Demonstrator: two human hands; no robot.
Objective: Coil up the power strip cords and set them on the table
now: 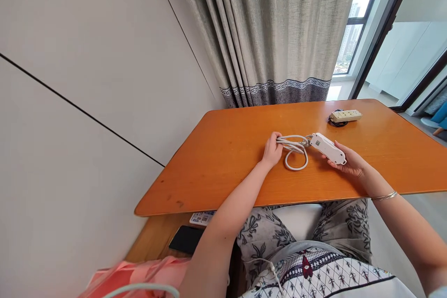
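Observation:
Over the wooden table (223,167), my right hand (349,160) holds a white power strip (328,148), its underside with a small printed label turned up. A white cord (296,167) runs from the strip's left end and is gathered in loose loops. My left hand (272,151) is closed around the bundled loops at their left side. One loop hangs lower, close to the tabletop; whether it touches the wood I cannot tell. The fingertips of my left hand are partly hidden behind the cord.
A cream power strip (346,116) with a black cord (337,122) lies at the table's back right. Below the near left edge are a black phone (186,240) and a pink bag (139,274). A curtain (279,32) hangs behind the table, and a wall (87,116) stands at left.

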